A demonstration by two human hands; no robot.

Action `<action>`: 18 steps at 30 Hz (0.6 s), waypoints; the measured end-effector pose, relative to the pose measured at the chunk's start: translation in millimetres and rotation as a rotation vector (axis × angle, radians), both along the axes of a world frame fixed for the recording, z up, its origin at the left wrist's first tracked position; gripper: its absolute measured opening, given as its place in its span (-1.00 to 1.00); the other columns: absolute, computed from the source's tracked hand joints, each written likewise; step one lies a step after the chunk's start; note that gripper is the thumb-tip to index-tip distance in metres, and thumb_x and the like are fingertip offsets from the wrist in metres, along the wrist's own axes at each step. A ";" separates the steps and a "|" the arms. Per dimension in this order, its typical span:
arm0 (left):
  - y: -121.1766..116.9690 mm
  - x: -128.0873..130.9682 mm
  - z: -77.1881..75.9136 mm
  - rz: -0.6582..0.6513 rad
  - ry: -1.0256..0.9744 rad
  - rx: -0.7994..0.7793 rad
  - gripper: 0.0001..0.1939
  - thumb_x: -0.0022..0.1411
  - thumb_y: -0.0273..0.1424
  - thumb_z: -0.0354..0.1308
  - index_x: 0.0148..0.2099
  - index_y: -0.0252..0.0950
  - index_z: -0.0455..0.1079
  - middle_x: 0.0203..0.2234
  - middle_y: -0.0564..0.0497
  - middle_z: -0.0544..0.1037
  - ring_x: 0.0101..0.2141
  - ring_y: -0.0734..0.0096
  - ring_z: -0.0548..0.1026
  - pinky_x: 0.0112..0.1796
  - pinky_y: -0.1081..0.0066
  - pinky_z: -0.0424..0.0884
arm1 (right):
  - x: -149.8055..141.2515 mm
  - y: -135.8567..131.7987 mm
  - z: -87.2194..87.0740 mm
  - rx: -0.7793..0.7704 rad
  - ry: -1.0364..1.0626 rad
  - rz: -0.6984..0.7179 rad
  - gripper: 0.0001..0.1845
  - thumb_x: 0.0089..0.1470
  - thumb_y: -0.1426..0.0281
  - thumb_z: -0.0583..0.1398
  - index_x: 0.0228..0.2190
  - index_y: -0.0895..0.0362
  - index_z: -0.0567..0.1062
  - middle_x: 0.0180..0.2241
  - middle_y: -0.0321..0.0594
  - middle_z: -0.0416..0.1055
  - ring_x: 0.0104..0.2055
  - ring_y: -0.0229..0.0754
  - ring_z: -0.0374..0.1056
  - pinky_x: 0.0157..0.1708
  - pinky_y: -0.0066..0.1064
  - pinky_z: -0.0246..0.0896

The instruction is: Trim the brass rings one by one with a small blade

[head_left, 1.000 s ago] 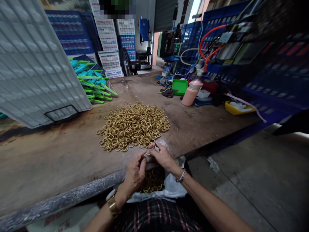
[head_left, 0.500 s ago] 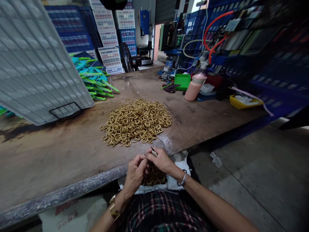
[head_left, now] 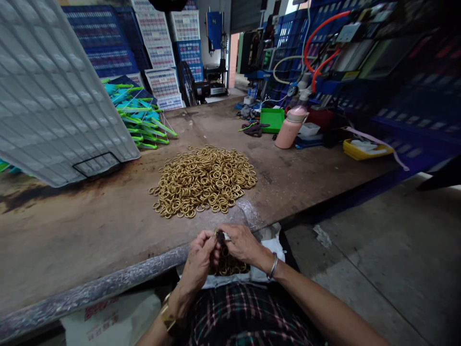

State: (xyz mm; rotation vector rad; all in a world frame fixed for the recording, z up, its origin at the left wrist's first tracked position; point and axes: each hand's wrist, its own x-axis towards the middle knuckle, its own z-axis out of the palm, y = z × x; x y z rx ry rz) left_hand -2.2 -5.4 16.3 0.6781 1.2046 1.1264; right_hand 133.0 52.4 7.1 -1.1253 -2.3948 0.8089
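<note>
Close together above my lap, my left hand [head_left: 200,252] pinches a small gold-coloured ring [head_left: 216,232] between thumb and fingertips. My right hand [head_left: 245,244] closes round a small pale-handled knife [head_left: 226,237]; its dark tip is hard to make out against the shadow, close to the ring. Under both hands, an open white sack [head_left: 257,273] holds many similar rings [head_left: 232,266]. Just beyond them on the table lies a broad heap of gold-coloured rings [head_left: 205,180].
The brown table [head_left: 118,216] has a plastic-wrapped front edge [head_left: 108,283]. A white ribbed crate [head_left: 61,105] leans at left, beside green and turquoise plastic pieces [head_left: 144,117]. A pink bottle [head_left: 289,129], a green tray [head_left: 272,120] and a yellow tray [head_left: 363,151] stand at right.
The knife, its tip pointing up and away half a second ago, has turned down toward the ring in my left hand. The hands have drawn back from the heap toward my lap.
</note>
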 end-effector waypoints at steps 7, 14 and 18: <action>0.3 -1.2 -4.7 -0.008 0.048 -0.008 -0.70 0.06 -0.16 0.12 -0.39 -0.30 0.22 -0.63 0.16 0.31 -0.68 0.66 0.20 -0.65 0.60 0.15 | -2.3 -2.7 4.3 0.028 -0.223 0.047 -0.72 -0.09 0.57 -0.01 -0.31 0.16 0.36 -0.37 -0.20 0.39 -0.36 -0.23 0.26 -0.39 -0.46 -0.05; -3.6 -1.2 6.5 -0.016 0.103 0.019 -0.70 0.06 -0.15 0.12 -0.43 -0.29 0.20 -0.66 0.18 0.28 -0.69 0.66 0.20 -0.64 0.60 0.15 | -6.3 -0.3 7.5 0.026 -0.339 0.007 -0.72 -0.05 0.54 -0.01 -0.24 0.17 0.33 -0.34 -0.14 0.43 -0.35 -0.19 0.31 -0.42 -0.44 -0.06; -11.6 0.9 24.9 -0.165 0.009 0.075 -0.71 0.08 -0.18 0.13 -0.45 -0.31 0.24 -0.65 0.15 0.32 -0.66 0.63 0.26 -0.59 0.55 0.25 | -8.1 14.8 10.0 0.041 -0.448 -0.127 -0.71 -0.02 0.56 -0.03 -0.22 0.19 0.33 -0.38 -0.10 0.45 -0.37 -0.17 0.34 -0.43 -0.43 -0.04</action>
